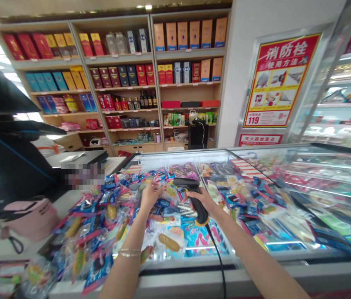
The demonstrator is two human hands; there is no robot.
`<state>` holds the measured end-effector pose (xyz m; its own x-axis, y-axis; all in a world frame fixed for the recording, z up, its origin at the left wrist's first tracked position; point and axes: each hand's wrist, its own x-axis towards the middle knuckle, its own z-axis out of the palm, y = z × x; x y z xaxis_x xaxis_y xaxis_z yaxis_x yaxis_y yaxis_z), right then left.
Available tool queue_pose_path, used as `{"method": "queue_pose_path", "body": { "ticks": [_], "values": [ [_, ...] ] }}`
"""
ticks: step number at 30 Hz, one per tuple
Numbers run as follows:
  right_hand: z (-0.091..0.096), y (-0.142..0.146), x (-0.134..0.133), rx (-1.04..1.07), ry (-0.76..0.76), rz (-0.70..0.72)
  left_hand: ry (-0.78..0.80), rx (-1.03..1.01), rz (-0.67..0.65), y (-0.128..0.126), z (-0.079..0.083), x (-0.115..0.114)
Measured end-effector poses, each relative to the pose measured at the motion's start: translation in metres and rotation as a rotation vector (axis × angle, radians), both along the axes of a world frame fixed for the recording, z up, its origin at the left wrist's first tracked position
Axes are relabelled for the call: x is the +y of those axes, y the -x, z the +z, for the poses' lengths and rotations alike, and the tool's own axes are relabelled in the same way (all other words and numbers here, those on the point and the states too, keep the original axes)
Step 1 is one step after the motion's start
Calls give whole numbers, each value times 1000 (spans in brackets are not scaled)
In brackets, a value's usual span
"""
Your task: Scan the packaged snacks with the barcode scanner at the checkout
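Beyond the right hand's point(205, 199) barcode scanner point(202, 211), red sign point(281, 79): 消防栓, 119

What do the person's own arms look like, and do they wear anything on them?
Both the left arm and the right arm are bare, with no sleeves or gloves in view. The left wrist wears a thin, pale metallic bracelet, apparently two fine strands. Nothing shows on the right wrist.
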<state>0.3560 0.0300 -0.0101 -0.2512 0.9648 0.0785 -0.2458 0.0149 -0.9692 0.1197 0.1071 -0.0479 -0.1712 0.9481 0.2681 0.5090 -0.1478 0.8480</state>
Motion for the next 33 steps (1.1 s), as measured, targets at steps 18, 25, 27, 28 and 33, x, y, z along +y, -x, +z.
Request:
{"method": "queue_pose_path", "body": {
  "ticks": [18, 25, 27, 28, 33],
  "values": [
    [7, 2, -16, -271, -255, -97, -284, 50, 85, -2, 29, -21],
    [11, 0, -18, -289, -272, -92, -256, 28, 80, -1, 24, -17],
    [10, 0, -18, -297, -275, -94, -256, 18, 80, 0, 23, -17],
    [9, 0, -17, -295, -273, -94, -257, 15, 80, 0, 23, -17],
    [5, 1, -13, -202, -230, -99, -254, 13, 70, -2, 26, -17]
  ]
}}
